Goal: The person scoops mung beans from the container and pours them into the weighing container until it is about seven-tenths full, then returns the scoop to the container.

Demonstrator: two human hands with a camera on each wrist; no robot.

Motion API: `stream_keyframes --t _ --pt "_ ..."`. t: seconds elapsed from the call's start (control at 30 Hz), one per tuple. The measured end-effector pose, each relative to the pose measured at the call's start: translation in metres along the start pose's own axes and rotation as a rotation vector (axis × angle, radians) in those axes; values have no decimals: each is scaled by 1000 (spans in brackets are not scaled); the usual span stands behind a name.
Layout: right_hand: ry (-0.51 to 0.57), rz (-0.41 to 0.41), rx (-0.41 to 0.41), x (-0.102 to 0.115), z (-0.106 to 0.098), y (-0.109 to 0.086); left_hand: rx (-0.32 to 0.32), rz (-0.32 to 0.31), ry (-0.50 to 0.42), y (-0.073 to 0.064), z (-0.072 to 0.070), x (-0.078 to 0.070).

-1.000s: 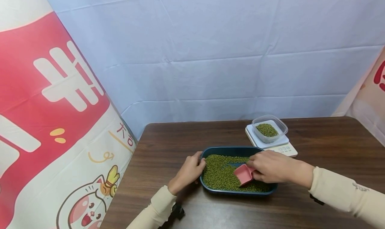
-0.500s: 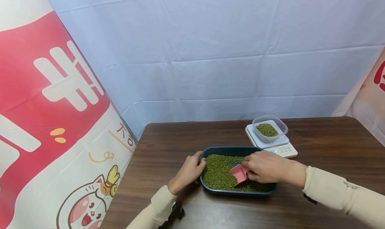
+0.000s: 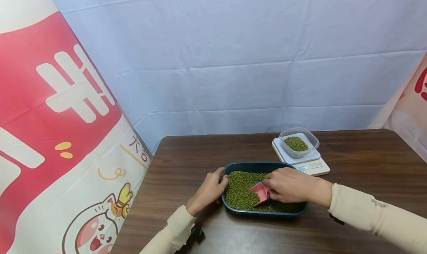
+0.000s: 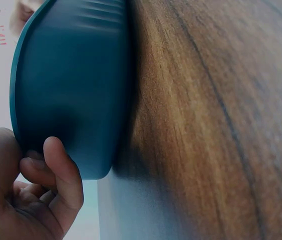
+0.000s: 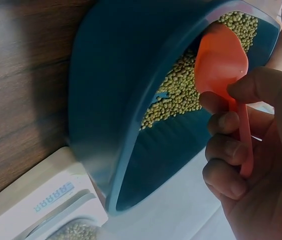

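A dark teal tub (image 3: 253, 167) with rounded corners holds green mung beans (image 3: 240, 191). At its left end my left hand (image 3: 210, 187) grips the rim; in the left wrist view its fingers (image 4: 63, 175) curl against the outer wall. My right hand (image 3: 291, 185) reaches over the tub's right side and holds a small pink scoop (image 3: 259, 193) by its handle. The scoop's mouth faces left, its front edge in among the beans. Fingers and thumb wrap the handle in the right wrist view, where the scoop (image 5: 221, 57) looks orange.
Behind the tub, to the right, a white kitchen scale (image 3: 317, 167) with a lit display bears a clear plastic container (image 3: 313, 141) with some mung beans in it. The brown wooden table (image 3: 197, 154) ends at a pale blue cloth (image 3: 217, 80); a printed cloth hangs at left.
My right hand has slid the scoop leftward through the beans. My left hand stays on the tub's rim. The scale's display, partly behind my hand before, shows more now.
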State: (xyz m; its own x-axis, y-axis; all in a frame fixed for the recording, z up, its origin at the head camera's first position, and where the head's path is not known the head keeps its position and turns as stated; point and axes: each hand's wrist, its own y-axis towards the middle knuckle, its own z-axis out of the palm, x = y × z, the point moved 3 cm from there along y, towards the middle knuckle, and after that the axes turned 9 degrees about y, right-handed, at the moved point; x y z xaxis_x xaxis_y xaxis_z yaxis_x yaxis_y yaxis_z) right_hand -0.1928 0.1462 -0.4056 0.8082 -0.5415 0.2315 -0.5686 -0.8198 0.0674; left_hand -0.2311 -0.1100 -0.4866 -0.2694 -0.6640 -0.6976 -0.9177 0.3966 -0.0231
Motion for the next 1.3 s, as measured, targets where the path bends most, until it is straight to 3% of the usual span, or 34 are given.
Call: stream_keyframes --t 1.3 --pt "-2 5 53 7 7 32 15 -6 -12 0 0 3"
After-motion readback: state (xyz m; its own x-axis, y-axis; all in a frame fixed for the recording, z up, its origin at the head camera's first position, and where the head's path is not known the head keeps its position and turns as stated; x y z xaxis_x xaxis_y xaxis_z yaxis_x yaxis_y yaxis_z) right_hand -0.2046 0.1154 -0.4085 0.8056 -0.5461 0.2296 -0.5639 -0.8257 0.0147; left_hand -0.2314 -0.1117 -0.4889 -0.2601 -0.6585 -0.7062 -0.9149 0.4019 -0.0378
